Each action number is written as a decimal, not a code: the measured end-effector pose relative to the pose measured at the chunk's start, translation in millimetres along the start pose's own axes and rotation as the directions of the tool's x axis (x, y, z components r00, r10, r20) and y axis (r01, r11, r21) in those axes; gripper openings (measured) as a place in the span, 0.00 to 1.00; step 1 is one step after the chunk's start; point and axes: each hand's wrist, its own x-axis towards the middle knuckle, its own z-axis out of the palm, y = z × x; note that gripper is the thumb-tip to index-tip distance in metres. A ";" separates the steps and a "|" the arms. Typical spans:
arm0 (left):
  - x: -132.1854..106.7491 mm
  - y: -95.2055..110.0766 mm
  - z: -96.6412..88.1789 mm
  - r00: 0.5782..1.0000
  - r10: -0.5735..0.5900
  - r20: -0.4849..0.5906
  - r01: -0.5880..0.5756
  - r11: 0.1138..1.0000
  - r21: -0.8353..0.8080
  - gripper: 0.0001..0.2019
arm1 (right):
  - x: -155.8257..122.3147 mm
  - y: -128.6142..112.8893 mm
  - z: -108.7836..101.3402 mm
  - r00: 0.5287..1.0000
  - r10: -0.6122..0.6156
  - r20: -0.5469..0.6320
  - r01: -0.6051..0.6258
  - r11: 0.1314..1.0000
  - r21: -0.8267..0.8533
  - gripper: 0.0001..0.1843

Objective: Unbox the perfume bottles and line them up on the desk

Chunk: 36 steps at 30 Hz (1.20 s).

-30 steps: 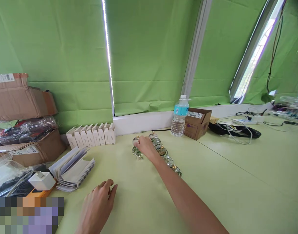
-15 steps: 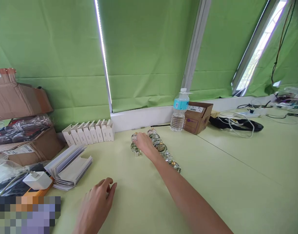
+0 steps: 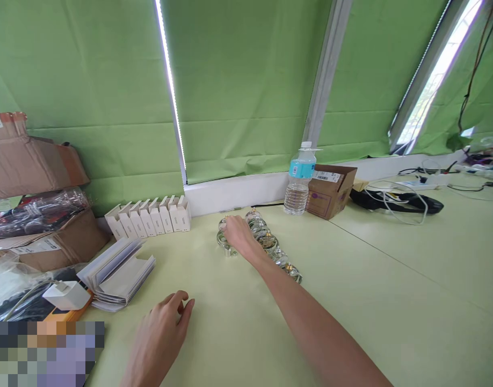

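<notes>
My right hand (image 3: 239, 234) reaches to the far part of the table, its fingers bent down at a small group of shiny, clear round things (image 3: 223, 240) with gold-coloured bits on top. Its fingertips are hidden, so what they grip cannot be made out. Just right of that hand, a row of similar shiny round things (image 3: 268, 241) runs toward me, partly covered by my forearm. Nearer to me, my left hand (image 3: 164, 328) rests low over the table, fingers loosely bent, thumb apart, holding nothing.
White folded cartons (image 3: 115, 285) lie left of my left hand. Behind them stands a row of small white boxes (image 3: 152, 219). Brown boxes (image 3: 69, 236) pile up at the left. A water bottle (image 3: 298, 185), an open brown box (image 3: 329, 193) and a black pouch with a cable (image 3: 373, 200) stand farther right.
The view has shifted slightly. Both hands keep nearly the same places, the right still at the shiny round things and the left still bare above the table.
</notes>
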 end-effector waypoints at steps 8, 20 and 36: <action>1.2 0.4 2.5 0.974 -0.073 -0.215 0.005 0.954 -0.300 0.23 | -23.7 -30.7 -42.8 0.982 -0.184 -0.034 0.187 0.971 0.146 0.13; -2.2 12.9 -26.4 0.987 -0.099 -0.125 -0.078 0.389 -0.918 0.19 | -61.4 -68.5 -56.0 0.840 -0.536 0.082 0.300 0.586 0.752 0.13; -8.0 9.9 -32.2 0.995 0.017 -0.099 -0.099 -0.032 -0.995 0.12 | -60.8 -76.6 -53.3 0.814 -0.581 -0.033 0.221 0.257 0.941 0.17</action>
